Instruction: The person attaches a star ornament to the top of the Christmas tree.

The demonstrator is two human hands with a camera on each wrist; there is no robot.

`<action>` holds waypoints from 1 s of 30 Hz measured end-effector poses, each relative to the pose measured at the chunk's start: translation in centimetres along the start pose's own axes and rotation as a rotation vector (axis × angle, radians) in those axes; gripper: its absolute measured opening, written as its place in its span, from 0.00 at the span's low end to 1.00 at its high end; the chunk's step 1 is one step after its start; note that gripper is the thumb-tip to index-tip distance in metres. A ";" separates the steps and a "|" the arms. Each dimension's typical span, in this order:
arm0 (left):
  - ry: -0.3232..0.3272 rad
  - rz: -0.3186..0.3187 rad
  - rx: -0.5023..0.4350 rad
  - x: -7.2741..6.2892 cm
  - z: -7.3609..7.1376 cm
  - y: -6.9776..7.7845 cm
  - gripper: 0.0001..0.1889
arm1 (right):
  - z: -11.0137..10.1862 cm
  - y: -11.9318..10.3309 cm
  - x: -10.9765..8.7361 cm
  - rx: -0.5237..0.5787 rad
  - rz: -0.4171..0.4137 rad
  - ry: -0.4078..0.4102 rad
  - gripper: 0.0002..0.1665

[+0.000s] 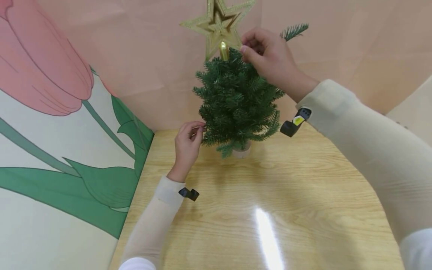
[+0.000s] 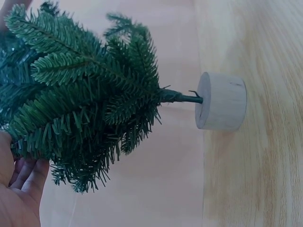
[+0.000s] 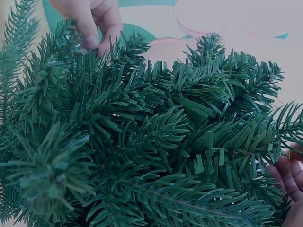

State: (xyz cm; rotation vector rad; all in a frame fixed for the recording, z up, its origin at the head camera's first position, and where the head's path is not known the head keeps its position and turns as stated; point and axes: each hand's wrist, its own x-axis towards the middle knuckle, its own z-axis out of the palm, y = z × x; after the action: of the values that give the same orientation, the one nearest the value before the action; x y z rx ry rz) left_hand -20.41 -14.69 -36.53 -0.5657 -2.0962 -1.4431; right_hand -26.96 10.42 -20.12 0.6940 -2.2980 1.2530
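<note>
An artificial Christmas tree (image 1: 236,97) stands upright on a round pale wooden base (image 2: 221,101). On its top sits a gold star (image 1: 221,24) with a shiny gold socket (image 1: 224,50). My left hand (image 1: 189,144) pinches a branch tip at the tree's lower left side, and its fingertips are partly lost among the needles. Up at the treetop, the thumb and curled fingers of my right hand (image 1: 270,50) pinch the star's lower right point. Only part of that hand shows at the right edge of the right wrist view, with a speck of gold by the fingers.
The tree stands on a wood-grain table (image 1: 209,225) near its back edge. Behind hangs a pink cloth (image 1: 152,56), and a panel with a painted tulip (image 1: 50,60) rises on the left. One branch (image 1: 295,31) sticks out beyond my right hand.
</note>
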 end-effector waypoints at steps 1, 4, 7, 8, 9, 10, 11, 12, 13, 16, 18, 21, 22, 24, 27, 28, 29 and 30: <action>0.001 -0.005 0.002 0.0 0.0 0.0 0.08 | 0.0 0.0 0.0 0.002 -0.001 0.000 0.14; 0.003 -0.009 -0.003 0.1 -0.1 0.1 0.08 | 0.0 0.0 -0.1 0.005 -0.002 -0.001 0.15; 0.004 -0.009 -0.008 0.2 -0.1 0.1 0.08 | 0.0 0.0 -0.1 0.008 0.002 -0.001 0.14; 0.004 -0.007 -0.010 0.2 -0.1 0.2 0.08 | 0.0 0.0 -0.1 0.007 0.002 -0.002 0.14; 0.004 -0.006 -0.011 0.2 -0.1 0.2 0.08 | -0.1 0.1 -0.1 0.006 0.000 -0.004 0.14; 0.003 -0.009 -0.008 0.2 -0.1 0.2 0.08 | -0.1 0.1 -0.1 0.004 0.001 -0.005 0.15; 0.003 -0.007 -0.007 0.3 -0.1 0.2 0.08 | -0.1 0.1 -0.1 0.002 0.003 -0.005 0.14; 0.002 -0.007 -0.005 0.3 -0.1 0.2 0.08 | -0.1 0.1 -0.1 -0.001 0.003 -0.005 0.15; 0.002 -0.007 -0.004 0.3 0.0 0.2 0.08 | -0.1 0.1 -0.1 -0.002 0.004 -0.006 0.15; 0.001 -0.006 -0.003 0.2 0.0 0.2 0.08 | -0.1 0.1 -0.1 -0.001 0.016 -0.009 0.15; 0.000 -0.005 -0.003 0.2 0.0 0.2 0.08 | -0.1 0.2 -0.1 0.000 0.021 -0.012 0.15; -0.003 -0.008 -0.001 0.1 0.1 0.3 0.08 | -0.2 0.3 -0.1 0.010 0.029 -0.012 0.14; -0.004 -0.009 0.001 0.1 0.1 0.3 0.08 | -0.2 0.3 -0.1 0.013 0.030 -0.012 0.14; -0.005 -0.011 0.000 0.1 0.1 0.3 0.08 | -0.2 0.4 -0.1 0.016 0.029 -0.010 0.14; -0.004 -0.013 -0.003 0.1 0.1 0.3 0.08 | -0.2 0.3 -0.2 0.010 0.023 -0.010 0.14; -0.004 -0.015 -0.005 0.1 0.1 0.3 0.08 | -0.2 0.3 -0.2 0.004 0.020 -0.011 0.14; -0.004 -0.017 -0.007 0.1 0.1 0.3 0.08 | -0.2 0.3 -0.2 0.000 0.017 -0.011 0.15; -0.005 -0.017 -0.007 0.1 0.1 0.3 0.08 | -0.2 0.3 -0.2 -0.004 0.014 -0.012 0.15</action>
State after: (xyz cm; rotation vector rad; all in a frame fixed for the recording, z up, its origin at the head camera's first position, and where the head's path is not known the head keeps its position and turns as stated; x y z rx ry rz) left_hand -20.38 -14.49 -36.28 -0.5554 -2.1052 -1.4608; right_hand -26.92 10.78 -20.33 0.6868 -2.3185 1.2537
